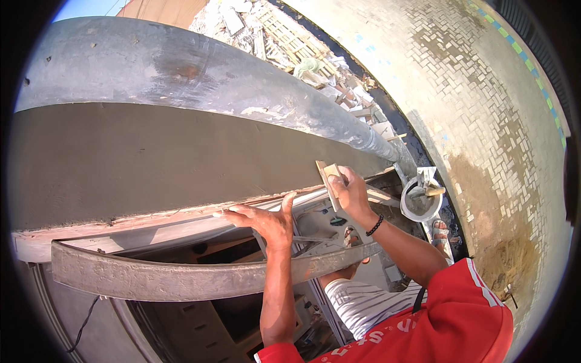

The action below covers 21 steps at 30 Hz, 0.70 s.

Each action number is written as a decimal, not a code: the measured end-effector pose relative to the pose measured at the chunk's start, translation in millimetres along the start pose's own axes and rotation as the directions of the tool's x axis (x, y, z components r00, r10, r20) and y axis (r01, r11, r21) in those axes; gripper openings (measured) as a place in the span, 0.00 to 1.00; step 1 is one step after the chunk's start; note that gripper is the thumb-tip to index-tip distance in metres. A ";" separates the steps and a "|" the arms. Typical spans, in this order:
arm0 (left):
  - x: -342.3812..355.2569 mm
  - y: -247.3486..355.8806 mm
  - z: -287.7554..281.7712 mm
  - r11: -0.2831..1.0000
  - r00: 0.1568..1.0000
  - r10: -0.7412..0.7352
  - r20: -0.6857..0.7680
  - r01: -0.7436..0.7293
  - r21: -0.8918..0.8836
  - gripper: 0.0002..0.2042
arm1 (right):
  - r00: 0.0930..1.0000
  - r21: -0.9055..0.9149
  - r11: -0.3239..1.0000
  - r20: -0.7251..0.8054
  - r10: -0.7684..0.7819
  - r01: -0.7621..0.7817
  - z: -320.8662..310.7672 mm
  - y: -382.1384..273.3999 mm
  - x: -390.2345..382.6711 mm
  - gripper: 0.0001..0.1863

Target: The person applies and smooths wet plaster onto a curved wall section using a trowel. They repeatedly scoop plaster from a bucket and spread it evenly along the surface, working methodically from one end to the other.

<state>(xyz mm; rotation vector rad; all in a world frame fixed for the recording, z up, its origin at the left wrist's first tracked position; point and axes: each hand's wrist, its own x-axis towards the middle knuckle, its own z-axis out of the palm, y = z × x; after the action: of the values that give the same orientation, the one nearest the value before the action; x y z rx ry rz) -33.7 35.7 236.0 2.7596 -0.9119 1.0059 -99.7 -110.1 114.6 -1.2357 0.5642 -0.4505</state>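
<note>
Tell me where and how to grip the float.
Best taken, I'd judge, by the raised handle on the back of the hand float, from the right, as the right hand does: the handle stands off the thin, flat board, whose other side faces the grey plaster.

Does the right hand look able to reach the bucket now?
Probably yes: the bucket stands rightward of the right hand with no clear obstacle between, though that hand grips a float, and depth is uncertain.
</note>
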 end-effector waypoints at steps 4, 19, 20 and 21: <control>-4.8 -3.0 5.5 0.999 0.999 -0.034 0.023 0.034 -0.016 0.68 | 0.983 0.053 0.983 0.048 -0.179 0.177 20.9 -69.7 4.0 0.19; -9.1 -4.9 6.8 0.999 0.999 -0.029 0.023 0.029 -0.027 0.66 | 0.983 -0.097 0.981 -0.054 -0.173 0.168 37.8 -7.4 40.7 0.20; -7.9 -1.9 9.0 1.000 1.000 -0.020 0.023 0.021 -0.024 0.66 | 0.985 -0.180 0.973 -0.076 -0.157 0.142 37.5 11.7 59.3 0.21; -3.1 3.2 9.6 1.000 1.000 -0.008 0.014 0.008 -0.024 0.65 | 0.983 -0.261 0.958 -0.102 -0.150 0.119 29.6 35.8 80.7 0.21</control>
<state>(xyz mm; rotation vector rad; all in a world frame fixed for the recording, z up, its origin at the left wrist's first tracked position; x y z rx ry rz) -32.0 32.2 226.2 2.7524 -0.9074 0.9690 -17.5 -126.9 74.2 -1.5059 0.6582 -0.5849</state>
